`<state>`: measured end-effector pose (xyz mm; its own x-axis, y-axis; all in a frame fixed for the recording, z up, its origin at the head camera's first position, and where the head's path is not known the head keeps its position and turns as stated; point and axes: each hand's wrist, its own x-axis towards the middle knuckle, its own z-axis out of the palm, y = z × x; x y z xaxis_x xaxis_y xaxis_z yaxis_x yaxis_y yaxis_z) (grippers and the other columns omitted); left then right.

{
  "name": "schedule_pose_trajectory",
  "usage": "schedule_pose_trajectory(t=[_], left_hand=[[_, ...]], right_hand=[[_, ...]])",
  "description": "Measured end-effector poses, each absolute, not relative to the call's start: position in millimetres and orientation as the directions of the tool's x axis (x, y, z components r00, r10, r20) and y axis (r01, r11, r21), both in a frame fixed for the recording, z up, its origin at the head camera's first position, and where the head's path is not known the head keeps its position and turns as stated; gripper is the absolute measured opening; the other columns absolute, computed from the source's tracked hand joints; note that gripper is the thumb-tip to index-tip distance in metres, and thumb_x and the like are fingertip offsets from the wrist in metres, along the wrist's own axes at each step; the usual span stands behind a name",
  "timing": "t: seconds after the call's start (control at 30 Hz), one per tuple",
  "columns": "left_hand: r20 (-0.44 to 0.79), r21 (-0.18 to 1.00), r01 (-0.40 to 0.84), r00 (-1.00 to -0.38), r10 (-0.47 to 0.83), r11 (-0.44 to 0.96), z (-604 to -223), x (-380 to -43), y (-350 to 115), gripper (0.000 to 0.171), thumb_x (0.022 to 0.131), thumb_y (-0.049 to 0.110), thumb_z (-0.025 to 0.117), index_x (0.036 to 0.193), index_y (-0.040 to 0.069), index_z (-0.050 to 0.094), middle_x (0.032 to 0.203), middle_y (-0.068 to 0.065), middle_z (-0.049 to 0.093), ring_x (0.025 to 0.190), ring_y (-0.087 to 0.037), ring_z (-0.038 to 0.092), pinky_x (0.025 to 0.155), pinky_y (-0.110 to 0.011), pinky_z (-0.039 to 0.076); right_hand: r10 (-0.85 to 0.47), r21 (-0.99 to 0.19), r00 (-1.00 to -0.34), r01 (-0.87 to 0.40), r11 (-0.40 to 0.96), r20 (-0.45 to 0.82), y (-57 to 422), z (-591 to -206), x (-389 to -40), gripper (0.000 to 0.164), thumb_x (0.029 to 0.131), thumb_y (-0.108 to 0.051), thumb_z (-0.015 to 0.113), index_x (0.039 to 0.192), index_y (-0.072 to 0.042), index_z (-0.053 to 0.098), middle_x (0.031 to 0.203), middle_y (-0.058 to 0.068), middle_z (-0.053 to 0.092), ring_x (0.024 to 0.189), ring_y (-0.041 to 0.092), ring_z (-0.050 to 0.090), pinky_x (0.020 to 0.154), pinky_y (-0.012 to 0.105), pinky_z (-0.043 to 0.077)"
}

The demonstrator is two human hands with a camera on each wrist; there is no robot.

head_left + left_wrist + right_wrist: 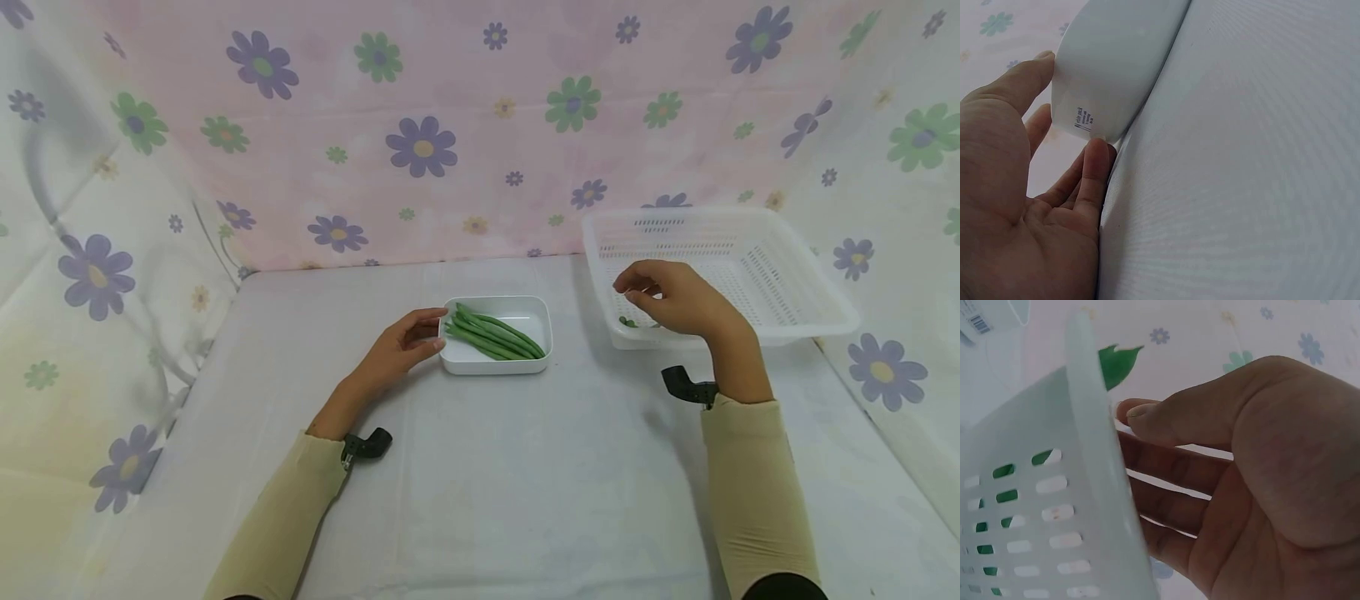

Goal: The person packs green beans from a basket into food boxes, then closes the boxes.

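Observation:
A white rectangular dish (495, 368) holds several green beans (495, 333), lying side by side at a slant. My left hand (401, 346) is at its left end, thumb and fingers extended and touching the dish wall (1104, 69). Over the near left part of a white perforated basket (810, 312) hovers my right hand (678, 298), fingers loosely bent. Nothing shows between its thumb and fingers. Below it, small green pieces (628, 322) lie in the basket. In the right wrist view, a pointed green piece (1120, 366) sticks up past the rim, close to the thumb.
A white cloth (525, 483) covers the table. Flower-patterned fabric (450, 83) stands behind it and along both sides. The basket sits at the back right, against the fabric. Each wrist carries a black camera mount (367, 444).

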<state>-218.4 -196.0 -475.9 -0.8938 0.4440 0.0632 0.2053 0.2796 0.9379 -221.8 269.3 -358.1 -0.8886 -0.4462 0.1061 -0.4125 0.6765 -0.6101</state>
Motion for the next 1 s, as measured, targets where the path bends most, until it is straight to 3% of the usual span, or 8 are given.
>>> schedule_pose_trajectory(t=[0.33, 0.53, 0.83, 1.0], left_hand=[[0.068, 0.936, 0.213, -0.891, 0.449, 0.28, -475, -218, -197, 0.056, 0.106, 0.021, 0.07, 0.158, 0.021, 0.051, 0.151, -0.013, 0.055, 0.14, -0.031, 0.054, 0.115, -0.049, 0.047], [0.085, 0.933, 0.23, -0.887, 0.454, 0.275, -477, -219, -197, 0.056, 0.106, 0.019, 0.069, 0.158, 0.017, 0.05, 0.151, -0.014, 0.054, 0.141, -0.033, 0.053, 0.116, -0.047, 0.047], [0.082, 0.933, 0.229, -0.886, 0.457, 0.276, -479, -219, -199, 0.055, 0.106, 0.02, 0.07, 0.158, 0.021, 0.051, 0.151, -0.013, 0.054, 0.141, -0.032, 0.054, 0.116, -0.047, 0.047], [0.081, 0.934, 0.227, -0.886, 0.456, 0.275, -478, -218, -199, 0.055, 0.106, 0.021, 0.07, 0.158, 0.023, 0.051, 0.151, -0.012, 0.055, 0.14, -0.03, 0.054, 0.114, -0.042, 0.048]], right_hand=[[-0.474, -0.627, -0.877, -0.329, 0.706, -0.073, 282, -369, -227, 0.031, 0.105, 0.002, 0.053, 0.128, -0.01, 0.07, 0.123, 0.01, 0.073, 0.116, 0.028, 0.067, 0.102, 0.051, 0.051], [-0.513, -0.667, -0.837, -0.273, 0.693, -0.191, 281, -372, -228, 0.035, 0.104, 0.002, 0.051, 0.135, -0.006, 0.066, 0.132, 0.013, 0.071, 0.125, 0.033, 0.065, 0.106, 0.056, 0.052], [-0.476, -0.686, -0.847, -0.2, 0.699, -0.237, 280, -374, -227, 0.04, 0.102, 0.004, 0.051, 0.139, -0.004, 0.065, 0.129, 0.014, 0.071, 0.126, 0.034, 0.065, 0.107, 0.054, 0.051], [-0.472, -0.723, -0.849, -0.171, 0.669, -0.236, 283, -377, -226, 0.039, 0.101, 0.003, 0.053, 0.136, -0.007, 0.066, 0.128, 0.013, 0.071, 0.125, 0.032, 0.065, 0.107, 0.051, 0.051]])
